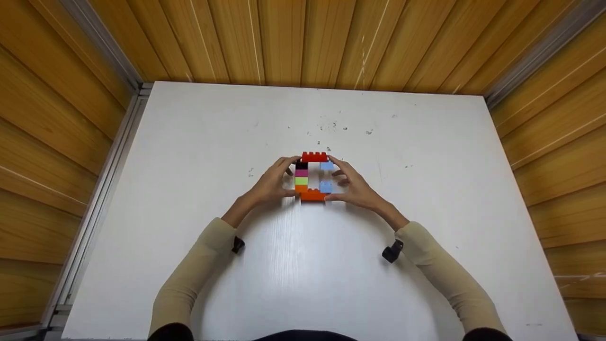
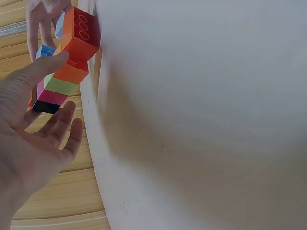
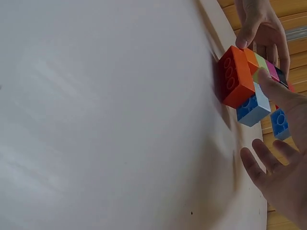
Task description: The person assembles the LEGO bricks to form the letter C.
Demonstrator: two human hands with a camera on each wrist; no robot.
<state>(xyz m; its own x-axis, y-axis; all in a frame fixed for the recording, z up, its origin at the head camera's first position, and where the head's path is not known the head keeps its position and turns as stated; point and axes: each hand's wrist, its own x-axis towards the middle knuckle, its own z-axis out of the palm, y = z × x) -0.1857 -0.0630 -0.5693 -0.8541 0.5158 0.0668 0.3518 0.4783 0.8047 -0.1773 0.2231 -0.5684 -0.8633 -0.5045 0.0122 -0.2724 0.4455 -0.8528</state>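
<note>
Both hands hold a ring of toy bricks between them. In the head view a red brick spans the far side and an orange-red brick the near side. Black, magenta, lime and orange bricks form the left column. Two light-blue bricks sit on the right with a gap between them. My left hand grips the left column, thumb on the orange end, a finger at the far end. My right hand pinches the right side, its thumb by the orange-red brick; its other fingers are spread.
A white table with dark scuff marks lies under the hands. Wood-look panels stand behind it and at both sides, with metal rails at the corners. Small black devices sit at both wrists.
</note>
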